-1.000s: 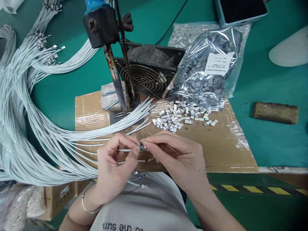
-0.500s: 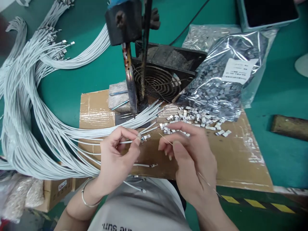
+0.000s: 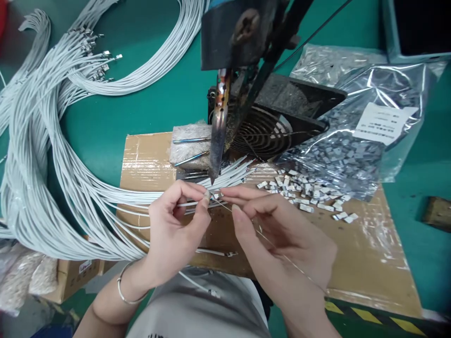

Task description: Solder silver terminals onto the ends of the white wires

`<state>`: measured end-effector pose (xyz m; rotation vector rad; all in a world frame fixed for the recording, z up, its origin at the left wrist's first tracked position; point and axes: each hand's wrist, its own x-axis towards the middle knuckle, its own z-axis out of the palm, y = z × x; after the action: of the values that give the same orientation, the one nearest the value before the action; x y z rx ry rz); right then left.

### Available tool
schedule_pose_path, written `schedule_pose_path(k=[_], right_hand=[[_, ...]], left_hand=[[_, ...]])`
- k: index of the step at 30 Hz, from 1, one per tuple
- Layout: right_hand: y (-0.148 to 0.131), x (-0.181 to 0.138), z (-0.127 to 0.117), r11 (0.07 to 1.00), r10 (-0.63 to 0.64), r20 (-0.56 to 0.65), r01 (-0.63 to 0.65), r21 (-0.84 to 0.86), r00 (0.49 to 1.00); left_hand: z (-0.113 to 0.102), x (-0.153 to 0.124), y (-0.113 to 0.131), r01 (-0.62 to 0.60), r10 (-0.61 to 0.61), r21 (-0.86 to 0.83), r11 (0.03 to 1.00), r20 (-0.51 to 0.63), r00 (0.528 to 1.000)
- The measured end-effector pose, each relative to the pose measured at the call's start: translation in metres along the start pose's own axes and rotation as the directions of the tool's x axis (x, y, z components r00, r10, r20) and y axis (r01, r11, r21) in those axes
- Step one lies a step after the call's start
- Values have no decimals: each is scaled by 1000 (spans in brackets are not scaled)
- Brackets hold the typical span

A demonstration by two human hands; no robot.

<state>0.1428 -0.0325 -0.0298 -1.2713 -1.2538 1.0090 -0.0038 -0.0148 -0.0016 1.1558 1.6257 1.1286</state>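
Observation:
My left hand (image 3: 174, 230) pinches the end of a thin white wire (image 3: 186, 203) between thumb and forefinger, just under the tip of a mounted soldering iron (image 3: 217, 141). My right hand (image 3: 278, 234) holds a fine strand of solder wire (image 3: 260, 232) between its fingers, the strand's end reaching toward the white wire's tip. Both hands hover over a sheet of cardboard (image 3: 355, 253). A loose pile of small metal terminals (image 3: 306, 192) lies on the cardboard just right of my right hand.
A large bundle of white wires (image 3: 45, 155) loops across the green table at left. Behind the iron stands a black fan (image 3: 275, 126). A clear bag of terminals (image 3: 355, 145) lies at right. Small cartons (image 3: 70, 277) sit at lower left.
My right hand drew away from my left, then returned with the solder strand toward the wire tip. The view has shifted closer to the soldering iron, and my left hand lifted the wire under it.

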Motion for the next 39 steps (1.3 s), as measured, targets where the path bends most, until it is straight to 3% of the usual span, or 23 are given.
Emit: schedule_pose_path(k=[11, 17, 39], right_hand=[[-2, 4, 3, 999, 9, -17, -10, -50, 1000], [-3, 4, 5, 999, 26, -36, -25, 20, 999], [-2, 7, 5, 997, 38, -36, -36, 62, 999]], left_hand=[[-1, 0, -3, -38, 39, 34, 999, -9, 999], [-1, 0, -3, -96, 96, 33, 995, -9, 995], [3, 3, -4, -61, 61, -11, 998, -40, 997]])
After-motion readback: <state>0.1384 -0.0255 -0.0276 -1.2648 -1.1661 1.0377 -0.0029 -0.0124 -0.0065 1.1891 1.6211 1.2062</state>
